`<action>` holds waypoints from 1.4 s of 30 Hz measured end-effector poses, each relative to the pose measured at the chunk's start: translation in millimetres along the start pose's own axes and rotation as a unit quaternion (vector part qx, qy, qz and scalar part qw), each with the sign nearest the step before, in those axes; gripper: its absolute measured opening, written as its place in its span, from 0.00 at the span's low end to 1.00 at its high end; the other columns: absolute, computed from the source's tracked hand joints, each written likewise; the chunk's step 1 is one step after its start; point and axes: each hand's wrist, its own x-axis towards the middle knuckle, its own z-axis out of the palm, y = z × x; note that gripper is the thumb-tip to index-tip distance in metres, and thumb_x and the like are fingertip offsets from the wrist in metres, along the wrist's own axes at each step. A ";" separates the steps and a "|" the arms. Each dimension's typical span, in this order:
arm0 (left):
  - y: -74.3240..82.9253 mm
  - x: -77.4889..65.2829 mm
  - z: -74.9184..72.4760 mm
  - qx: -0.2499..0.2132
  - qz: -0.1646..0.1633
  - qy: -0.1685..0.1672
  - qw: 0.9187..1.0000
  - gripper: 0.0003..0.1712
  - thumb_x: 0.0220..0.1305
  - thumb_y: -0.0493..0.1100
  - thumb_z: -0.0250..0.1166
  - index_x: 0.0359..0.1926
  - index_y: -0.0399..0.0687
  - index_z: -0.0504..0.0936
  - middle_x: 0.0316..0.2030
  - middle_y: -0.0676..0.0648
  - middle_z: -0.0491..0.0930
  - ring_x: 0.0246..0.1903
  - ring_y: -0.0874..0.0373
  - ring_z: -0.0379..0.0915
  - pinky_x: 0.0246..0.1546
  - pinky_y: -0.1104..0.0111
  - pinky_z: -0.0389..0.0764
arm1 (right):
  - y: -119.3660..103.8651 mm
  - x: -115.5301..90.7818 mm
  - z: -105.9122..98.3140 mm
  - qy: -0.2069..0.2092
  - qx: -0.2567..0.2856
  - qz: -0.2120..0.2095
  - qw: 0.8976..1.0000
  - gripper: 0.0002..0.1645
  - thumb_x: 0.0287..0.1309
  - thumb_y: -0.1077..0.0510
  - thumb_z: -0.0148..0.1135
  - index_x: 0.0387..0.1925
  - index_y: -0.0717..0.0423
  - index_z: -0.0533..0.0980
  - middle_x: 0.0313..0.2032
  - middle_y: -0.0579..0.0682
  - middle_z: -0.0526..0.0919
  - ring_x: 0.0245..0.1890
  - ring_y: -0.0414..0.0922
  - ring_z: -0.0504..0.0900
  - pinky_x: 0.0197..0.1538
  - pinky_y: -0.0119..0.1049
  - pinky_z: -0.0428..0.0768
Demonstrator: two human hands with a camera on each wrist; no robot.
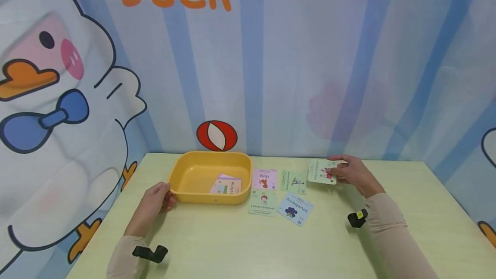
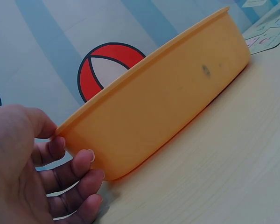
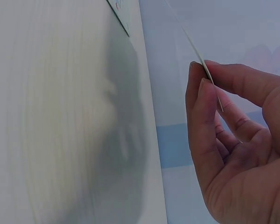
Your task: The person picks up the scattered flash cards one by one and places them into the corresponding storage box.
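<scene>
My right hand (image 1: 354,174) pinches a pale green "Children's Day" card (image 1: 317,172) between thumb and fingers. In the right wrist view, that card (image 3: 196,50) appears nearly edge-on, raised off the table. At the left, my left hand (image 1: 154,201) holds the near-left corner of a yellow plastic tray (image 1: 205,198) by its rim, thumb on top and the other fingers curled below. Inside the tray lie an orange "sunshine" card (image 1: 232,185), its print partly hidden by the wall, and a purple card (image 1: 221,178) under it.
Right of the tray lie a pink "dog" card (image 1: 265,180), a green card with a small figure (image 1: 293,182), a "Lantern Festival" card (image 1: 262,203) and a tilted "blueberry" card (image 1: 296,209). A printed duck curtain (image 1: 286,63) hangs behind the pale wooden table (image 1: 248,249).
</scene>
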 end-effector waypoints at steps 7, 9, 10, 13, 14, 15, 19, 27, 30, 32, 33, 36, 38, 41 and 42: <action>-0.7 -0.3 -0.8 0.003 0.005 -0.003 1.000 0.19 0.81 0.51 0.45 0.43 0.40 0.72 0.31 0.49 0.78 0.32 0.56 0.74 0.35 0.70 0.79 | -10.0 2.1 7.4 0.001 -0.010 -0.009 1.000 0.40 0.64 0.52 0.70 0.72 0.57 0.65 0.54 0.60 0.79 0.44 0.43 0.85 0.49 0.38 0.83; -0.7 -0.2 -0.7 0.005 0.005 -0.002 1.000 0.19 0.81 0.51 0.46 0.43 0.40 0.72 0.31 0.49 0.78 0.33 0.56 0.75 0.35 0.70 0.79 | -13.4 3.4 9.7 0.001 -0.009 -0.012 1.000 0.40 0.63 0.52 0.70 0.72 0.56 0.66 0.54 0.59 0.78 0.44 0.44 0.85 0.51 0.40 0.83; -0.6 -0.1 -0.6 0.006 0.005 -0.001 1.000 0.19 0.81 0.51 0.46 0.43 0.40 0.72 0.31 0.49 0.78 0.32 0.56 0.75 0.35 0.70 0.79 | -15.1 4.2 10.8 0.000 -0.008 -0.013 1.000 0.39 0.63 0.52 0.70 0.72 0.56 0.66 0.54 0.59 0.79 0.44 0.44 0.85 0.51 0.41 0.83; 0.0 -0.1 -0.6 0.007 0.008 -0.001 1.000 0.19 0.81 0.52 0.46 0.42 0.40 0.72 0.31 0.49 0.78 0.32 0.56 0.75 0.36 0.70 0.79 | -19.8 6.9 14.9 0.000 -0.002 -0.018 1.000 0.39 0.62 0.52 0.71 0.71 0.56 0.67 0.53 0.59 0.79 0.44 0.45 0.85 0.53 0.44 0.83; 0.3 -0.3 -0.6 0.007 0.009 -0.001 1.000 0.19 0.81 0.52 0.46 0.42 0.40 0.72 0.31 0.49 0.78 0.32 0.56 0.75 0.36 0.70 0.79 | -21.3 7.7 16.4 0.000 0.001 -0.018 1.000 0.39 0.62 0.53 0.71 0.71 0.56 0.67 0.53 0.59 0.80 0.44 0.45 0.85 0.52 0.44 0.83; 0.5 -0.5 -0.7 0.006 0.011 -0.001 1.000 0.19 0.81 0.52 0.46 0.42 0.40 0.72 0.31 0.49 0.78 0.32 0.56 0.75 0.35 0.70 0.79 | -22.7 8.5 18.0 -0.001 0.002 -0.020 1.000 0.39 0.62 0.53 0.71 0.71 0.56 0.67 0.53 0.60 0.80 0.44 0.46 0.85 0.52 0.45 0.83; 0.6 -1.2 -0.7 0.005 0.016 -0.003 1.000 0.19 0.81 0.51 0.46 0.42 0.40 0.72 0.31 0.48 0.78 0.32 0.56 0.74 0.35 0.69 0.79 | -28.7 10.3 24.8 -0.003 0.008 -0.022 1.000 0.39 0.61 0.53 0.72 0.71 0.56 0.68 0.53 0.59 0.79 0.43 0.46 0.85 0.51 0.44 0.83; -1.4 -1.9 -0.7 0.008 0.015 -0.002 1.000 0.20 0.81 0.52 0.46 0.42 0.40 0.72 0.32 0.48 0.77 0.32 0.56 0.74 0.34 0.70 0.78 | -38.7 12.9 37.9 -0.006 0.008 -0.023 1.000 0.36 0.62 0.56 0.71 0.70 0.56 0.69 0.50 0.58 0.78 0.43 0.46 0.84 0.51 0.42 0.83; -1.3 -1.3 -1.0 0.008 0.016 -0.002 1.000 0.20 0.81 0.52 0.46 0.42 0.40 0.72 0.32 0.48 0.77 0.32 0.56 0.74 0.34 0.70 0.78 | -41.7 14.9 41.9 -0.008 0.006 -0.022 1.000 0.35 0.62 0.57 0.70 0.69 0.55 0.70 0.51 0.58 0.77 0.44 0.47 0.84 0.49 0.41 0.83; -1.0 -1.4 -1.2 0.007 0.016 -0.003 1.000 0.19 0.81 0.52 0.46 0.42 0.40 0.72 0.32 0.48 0.77 0.32 0.56 0.74 0.35 0.70 0.78 | -43.4 16.0 44.6 -0.010 0.006 -0.023 1.000 0.35 0.62 0.57 0.70 0.69 0.55 0.71 0.51 0.58 0.77 0.44 0.47 0.84 0.49 0.40 0.83; -0.7 -1.3 -1.1 0.007 0.015 -0.002 1.000 0.19 0.81 0.51 0.46 0.42 0.40 0.72 0.32 0.48 0.77 0.32 0.56 0.74 0.35 0.70 0.79 | -44.3 16.6 46.1 -0.011 0.007 -0.024 1.000 0.35 0.62 0.57 0.70 0.69 0.55 0.71 0.51 0.58 0.77 0.44 0.47 0.84 0.49 0.40 0.83; 0.0 -0.8 -0.7 0.009 0.011 0.000 1.000 0.19 0.81 0.51 0.46 0.42 0.40 0.72 0.31 0.48 0.78 0.32 0.56 0.74 0.35 0.70 0.79 | -46.8 18.0 50.5 -0.016 0.009 -0.029 0.999 0.34 0.62 0.58 0.70 0.69 0.55 0.71 0.50 0.57 0.77 0.44 0.47 0.84 0.49 0.41 0.83; 0.3 -0.6 -0.4 0.011 0.008 0.001 1.000 0.19 0.81 0.51 0.46 0.42 0.40 0.72 0.32 0.48 0.78 0.32 0.56 0.74 0.35 0.70 0.79 | -48.7 18.6 53.7 -0.016 0.011 -0.033 0.999 0.34 0.63 0.58 0.70 0.68 0.55 0.71 0.49 0.58 0.77 0.44 0.47 0.84 0.50 0.41 0.83; -0.1 -0.6 -0.5 0.009 0.007 0.000 1.000 0.19 0.81 0.51 0.45 0.43 0.40 0.72 0.32 0.48 0.78 0.33 0.56 0.74 0.35 0.70 0.79 | -52.1 18.4 58.3 -0.022 0.015 -0.038 0.999 0.33 0.63 0.58 0.69 0.68 0.55 0.71 0.50 0.58 0.77 0.45 0.48 0.84 0.52 0.44 0.83; -0.4 -0.6 -0.6 0.009 0.007 0.000 1.000 0.19 0.81 0.51 0.45 0.43 0.40 0.72 0.32 0.48 0.77 0.33 0.56 0.74 0.35 0.70 0.79 | -53.4 18.1 59.9 -0.023 0.017 -0.039 0.999 0.33 0.63 0.58 0.69 0.68 0.55 0.72 0.50 0.58 0.77 0.45 0.48 0.84 0.52 0.45 0.83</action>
